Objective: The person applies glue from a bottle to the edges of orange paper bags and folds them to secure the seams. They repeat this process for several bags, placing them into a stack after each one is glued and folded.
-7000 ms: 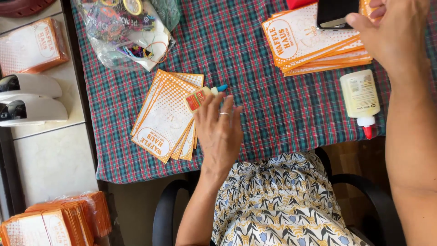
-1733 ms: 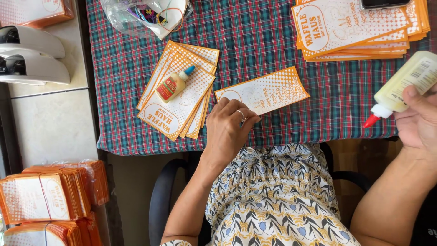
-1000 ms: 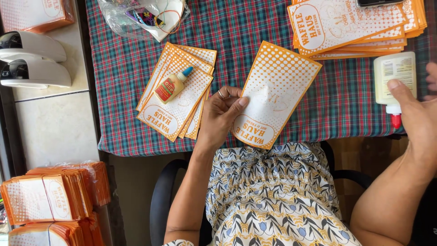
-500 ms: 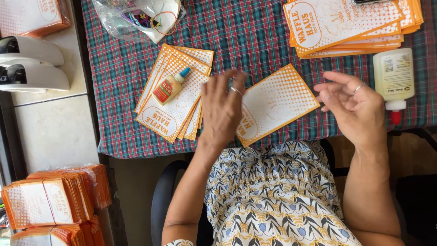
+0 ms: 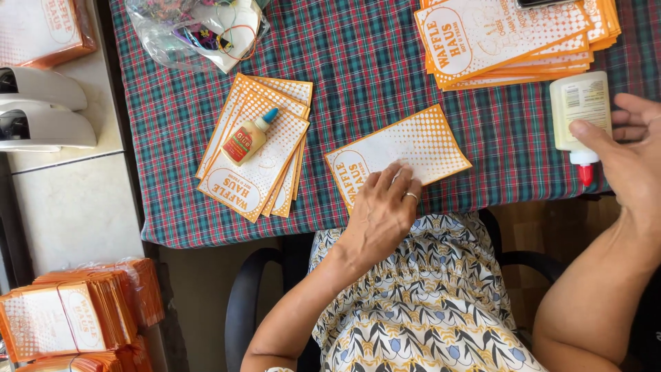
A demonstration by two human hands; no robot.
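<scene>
Closest in, the left hand (image 5: 387, 207) lies flat and open on the near edge of a single orange-and-white paper bag (image 5: 399, 153), fingers spread, pinning it to the plaid-covered worktop (image 5: 365, 62) without gripping anything. Looks to me like the hold-it-down stage of a gluing job.

Over on the right, the right hand (image 5: 630, 155) is loosely curled with its fingertips touching the big white glue bottle (image 5: 580, 114), which lies on the cloth with its red nozzle pointing toward the person. Not a full grip that I can see.

I'd guess getting glue onto it means picking that bottle up properly and bringing the nozzle across to the bag while the left hand holds it down.

Further back: a small glue bottle (image 5: 248, 136) lying on a fanned pile of bags (image 5: 256, 158), a bigger stack (image 5: 506, 38) at the far right, a clear plastic bag of bits (image 5: 196, 34) at the far left.
</scene>
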